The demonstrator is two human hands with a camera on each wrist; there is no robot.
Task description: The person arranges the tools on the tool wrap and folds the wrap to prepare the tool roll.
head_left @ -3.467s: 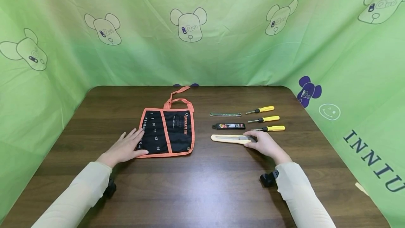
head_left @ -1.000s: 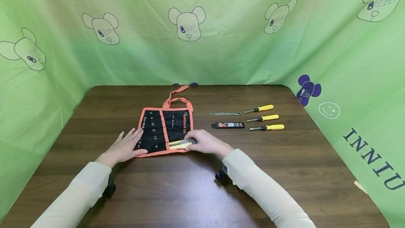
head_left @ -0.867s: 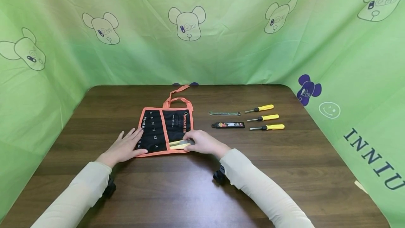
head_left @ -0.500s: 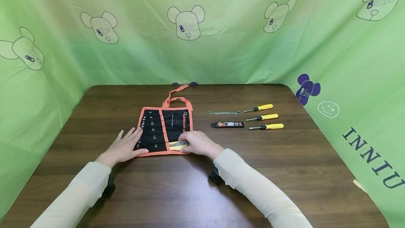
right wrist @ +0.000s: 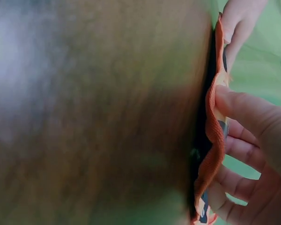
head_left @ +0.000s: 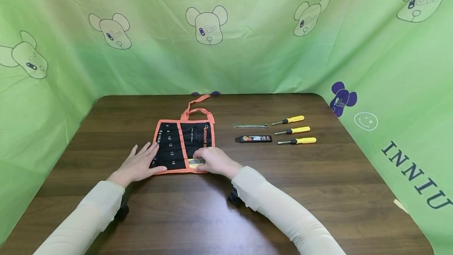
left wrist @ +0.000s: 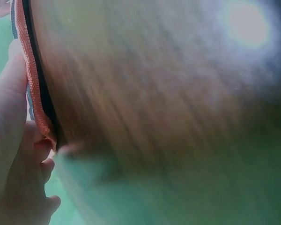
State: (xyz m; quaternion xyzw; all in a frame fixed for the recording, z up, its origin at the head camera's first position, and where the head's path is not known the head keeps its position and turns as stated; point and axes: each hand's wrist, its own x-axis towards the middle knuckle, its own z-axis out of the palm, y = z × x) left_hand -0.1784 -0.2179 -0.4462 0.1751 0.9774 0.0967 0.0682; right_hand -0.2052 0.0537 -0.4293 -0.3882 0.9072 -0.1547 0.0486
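A black tool pouch (head_left: 192,141) with orange trim and printed numbers lies flat on the table, its orange straps trailing toward the back. Fingers spread, my left hand (head_left: 139,164) rests on the pouch's left edge. My right hand (head_left: 216,162) pinches a yellow utility knife (head_left: 195,164) at the pouch's lower right. The knife's far end runs under the orange band at the middle of the pouch, so that end is hidden. In the right wrist view, the thumb (right wrist: 243,105) presses the knife beside the wavy orange trim (right wrist: 213,140).
To the right lie a silver wrench (head_left: 249,126), a black blade case (head_left: 253,139) and three yellow-handled screwdrivers (head_left: 295,130) in a column. A green printed cloth (head_left: 247,66) hangs behind the brown table (head_left: 198,223) and at both sides.
My right hand took the utility knife from the table right of the pouch, carried it left onto the pouch, and slid it leftward under the middle band. My left hand stayed in place.
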